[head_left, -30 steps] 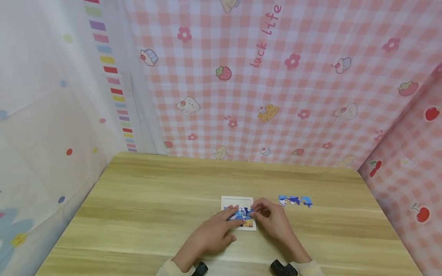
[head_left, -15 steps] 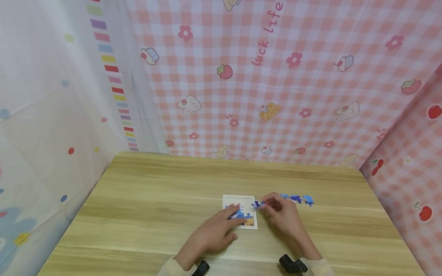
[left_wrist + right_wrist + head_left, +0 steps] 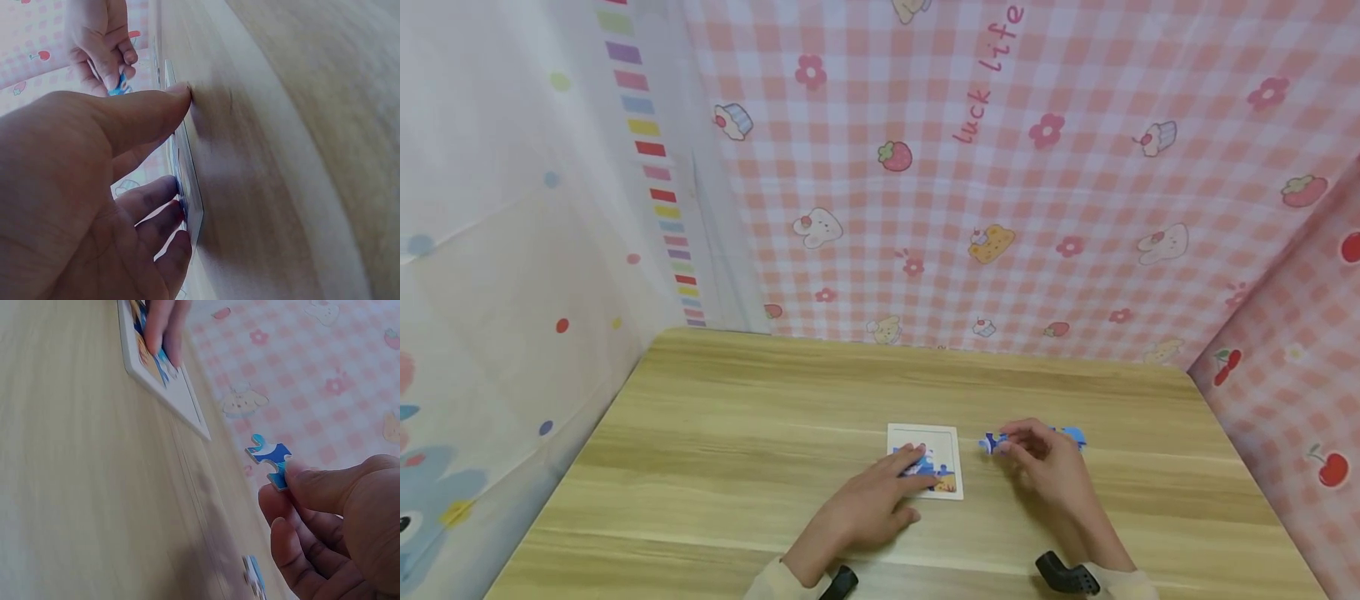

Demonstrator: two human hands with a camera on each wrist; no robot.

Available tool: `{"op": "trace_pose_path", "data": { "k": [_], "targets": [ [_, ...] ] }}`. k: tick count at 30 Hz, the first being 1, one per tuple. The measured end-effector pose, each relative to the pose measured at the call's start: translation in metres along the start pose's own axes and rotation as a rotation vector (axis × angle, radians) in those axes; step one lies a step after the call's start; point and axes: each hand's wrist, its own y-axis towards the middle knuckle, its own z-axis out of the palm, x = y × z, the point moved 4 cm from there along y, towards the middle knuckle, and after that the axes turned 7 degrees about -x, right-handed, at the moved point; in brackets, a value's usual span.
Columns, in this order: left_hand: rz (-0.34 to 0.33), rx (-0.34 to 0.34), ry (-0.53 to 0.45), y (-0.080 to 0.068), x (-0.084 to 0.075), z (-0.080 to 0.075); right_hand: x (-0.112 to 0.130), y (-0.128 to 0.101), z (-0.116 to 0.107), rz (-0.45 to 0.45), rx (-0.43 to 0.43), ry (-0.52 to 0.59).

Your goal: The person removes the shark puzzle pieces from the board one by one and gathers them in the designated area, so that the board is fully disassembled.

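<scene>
Shifted rightward since the earlier frame, away from the white puzzle tray (image 3: 958, 458), the person's right grip (image 3: 1054, 467) pinches a blue-and-white puzzle piece (image 3: 274, 452) above the desk (image 3: 775, 392); loose pieces (image 3: 1077, 436) lie just beyond, partly hidden; leftward, the left grip (image 3: 868, 507), loosely spread, rests on pieces inside the tray

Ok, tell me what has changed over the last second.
The right hand has moved rightward, carrying a pinched piece out of the tray and towards the loose pieces; bare tray now shows where it lay. The left hand stays resting on the tray's puzzle.
</scene>
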Motion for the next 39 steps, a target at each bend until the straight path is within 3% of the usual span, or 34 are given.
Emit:
{"op": "trace_pose_path", "data": {
  "k": [25, 39],
  "targets": [
    [0.007, 0.005, 0.009, -0.002, -0.002, 0.0, -0.041, -0.013, -0.051, 0.02, -0.108, -0.054],
    [0.01, -0.001, 0.014, -0.001, 0.001, 0.0, -0.062, -0.02, -0.072, 0.107, -0.108, -0.077]
  ]
}}
